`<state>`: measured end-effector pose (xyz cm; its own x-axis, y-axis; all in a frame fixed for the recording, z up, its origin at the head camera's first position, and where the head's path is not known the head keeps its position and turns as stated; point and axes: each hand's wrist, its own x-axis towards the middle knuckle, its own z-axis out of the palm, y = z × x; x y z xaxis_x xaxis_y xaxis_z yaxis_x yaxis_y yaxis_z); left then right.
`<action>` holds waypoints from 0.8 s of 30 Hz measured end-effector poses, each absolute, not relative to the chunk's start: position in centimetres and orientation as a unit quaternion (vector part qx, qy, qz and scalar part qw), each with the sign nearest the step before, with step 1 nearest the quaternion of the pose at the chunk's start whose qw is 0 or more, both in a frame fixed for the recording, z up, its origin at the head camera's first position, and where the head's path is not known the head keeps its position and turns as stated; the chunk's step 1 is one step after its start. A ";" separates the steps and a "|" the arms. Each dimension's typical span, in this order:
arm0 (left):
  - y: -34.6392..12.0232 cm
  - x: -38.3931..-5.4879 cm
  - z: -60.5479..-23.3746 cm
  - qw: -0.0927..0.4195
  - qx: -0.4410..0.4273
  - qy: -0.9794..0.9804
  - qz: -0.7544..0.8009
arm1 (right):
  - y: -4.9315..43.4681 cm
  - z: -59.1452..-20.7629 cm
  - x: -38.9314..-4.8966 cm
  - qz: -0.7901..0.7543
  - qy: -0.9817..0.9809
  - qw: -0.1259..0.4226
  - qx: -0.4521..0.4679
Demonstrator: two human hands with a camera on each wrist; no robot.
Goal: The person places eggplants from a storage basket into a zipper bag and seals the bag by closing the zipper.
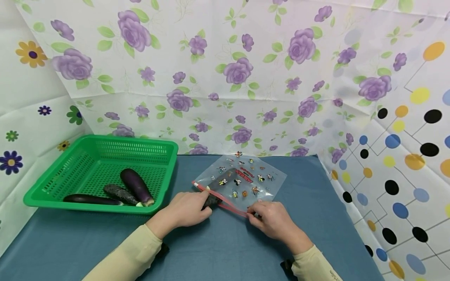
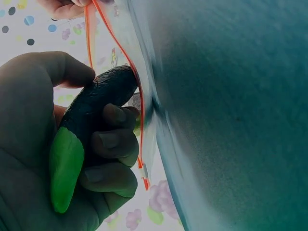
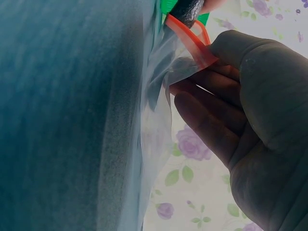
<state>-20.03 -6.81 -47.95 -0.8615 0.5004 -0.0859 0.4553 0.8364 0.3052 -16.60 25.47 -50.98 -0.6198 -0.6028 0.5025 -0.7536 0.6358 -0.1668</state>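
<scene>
Hands [image 1: 190, 209] hold vegetable [image 2: 91, 108] and bag [image 1: 263, 173], green basket [image 1: 130, 150] at left.

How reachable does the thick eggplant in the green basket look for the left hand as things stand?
Probably not straight away: the left hand holds a dark bumpy vegetable at the mouth of the clear bag. Once free, it likely could: the green basket is open-topped and nothing covers the eggplant.

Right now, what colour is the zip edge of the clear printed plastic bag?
The zip edge is pinkish red, clearest in the head view.
</scene>
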 end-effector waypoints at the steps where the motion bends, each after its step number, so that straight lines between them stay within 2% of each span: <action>1: -6.8 -20.0 -48.0 0.081 0.249 0.955 0.139 | 25.5 -51.0 -16.6 0.184 -0.881 0.205 0.385; 9: -7.0 -19.9 -47.9 0.069 0.260 0.952 0.148 | 25.5 -51.0 -16.6 0.186 -0.879 0.207 0.387; 18: -7.7 -19.8 -48.3 0.012 0.308 0.941 0.139 | 25.4 -50.9 -16.6 0.187 -0.878 0.209 0.389; 24: -8.0 -19.8 -48.4 0.012 0.295 0.945 0.139 | 25.4 -50.9 -16.5 0.187 -0.878 0.208 0.387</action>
<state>-19.80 -8.02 -48.38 -0.8260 0.5606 0.0591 0.5538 0.7875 0.2705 -16.54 25.42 -50.90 -0.6131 -0.6024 0.5111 -0.7583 0.6301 -0.1670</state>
